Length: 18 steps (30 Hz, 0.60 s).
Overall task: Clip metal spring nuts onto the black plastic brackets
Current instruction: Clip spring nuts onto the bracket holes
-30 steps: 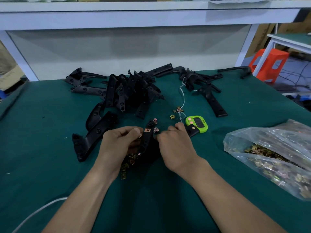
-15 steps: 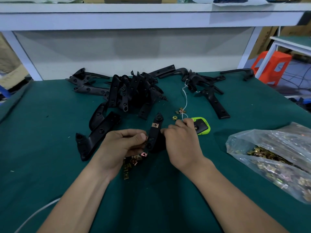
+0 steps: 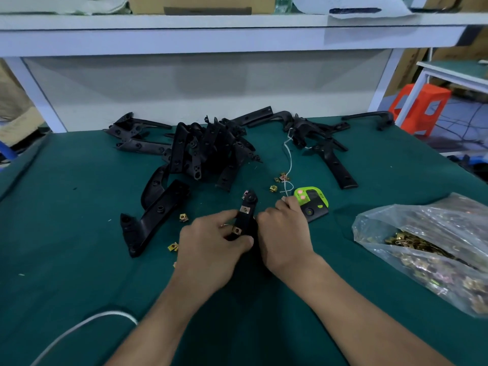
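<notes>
Head camera, forward and downward

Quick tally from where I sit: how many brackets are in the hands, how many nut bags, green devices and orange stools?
held bracket: 1
nut bag: 1
green device: 1
orange stool: 1
Total: 4

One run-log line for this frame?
left hand grips black plastic bracket | right hand against its right edge, fingertips hidden | brass-coloured metal spring nuts clipped on it | clear plastic bag of nuts at right
</notes>
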Tool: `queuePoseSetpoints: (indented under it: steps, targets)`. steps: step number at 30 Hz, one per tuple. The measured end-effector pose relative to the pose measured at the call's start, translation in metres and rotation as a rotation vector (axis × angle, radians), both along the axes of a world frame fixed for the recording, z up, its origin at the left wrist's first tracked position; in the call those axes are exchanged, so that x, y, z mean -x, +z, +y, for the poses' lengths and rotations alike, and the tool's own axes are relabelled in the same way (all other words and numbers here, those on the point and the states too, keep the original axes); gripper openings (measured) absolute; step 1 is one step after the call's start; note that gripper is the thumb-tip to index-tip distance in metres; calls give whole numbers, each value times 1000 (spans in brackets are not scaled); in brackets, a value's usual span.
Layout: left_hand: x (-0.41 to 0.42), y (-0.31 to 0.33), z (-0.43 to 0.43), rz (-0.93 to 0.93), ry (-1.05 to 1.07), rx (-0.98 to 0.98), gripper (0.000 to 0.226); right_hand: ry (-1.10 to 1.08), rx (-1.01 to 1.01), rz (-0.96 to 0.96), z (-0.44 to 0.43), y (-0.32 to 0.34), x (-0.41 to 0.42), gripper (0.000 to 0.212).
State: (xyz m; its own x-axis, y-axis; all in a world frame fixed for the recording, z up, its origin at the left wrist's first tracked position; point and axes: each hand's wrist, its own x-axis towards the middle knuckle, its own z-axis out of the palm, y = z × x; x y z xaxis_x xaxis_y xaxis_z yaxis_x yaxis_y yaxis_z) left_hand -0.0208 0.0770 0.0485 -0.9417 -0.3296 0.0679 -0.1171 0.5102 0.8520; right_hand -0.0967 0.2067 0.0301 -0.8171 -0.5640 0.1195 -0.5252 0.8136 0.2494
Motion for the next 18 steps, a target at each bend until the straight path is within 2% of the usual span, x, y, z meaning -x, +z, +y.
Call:
queuePoseSetpoints:
  steps: [3,7,9,12,15,18]
  targets:
    - [-3,-5,13,64,54,198,68,-33,-13,17,0,-1,-1,25]
    - [-3,-10,23,153,86,293,70,-67,12,20,1,-2,-3,37]
    - [-6,-15,28,192,115,289,66,-88,7,-8,4,2,-6,38]
    - [-11,-14,38,299,127,178,62,-126,28,-8,13,17,-15,37]
    - [-10,-1,47,369,101,106,41,-153,53,16,31,40,-23,25]
    - [-2,17,57,364,34,132,20,-187,115,33,60,68,-30,28]
